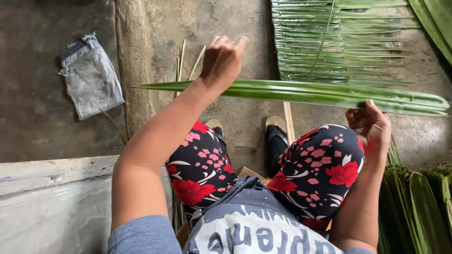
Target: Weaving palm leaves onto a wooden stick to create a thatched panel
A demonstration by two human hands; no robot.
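Palm leaf [301, 92], long and green, stretches level above the knees, held between 2 hands. Left hand [222, 60] is closed in a pinch on its upper edge near the tapered end; right hand [372, 126] curls its fingers under the broad end. Below lies a rough, stained concrete floor [226, 28]. Ahead a woven mat of leaves [325, 42] spreads out; a wooden stick [288, 121] runs under it. Denim scrap [90, 75] lies far left, a leaf pile [419, 207] to the right, a pale plank [52, 202] at lower left
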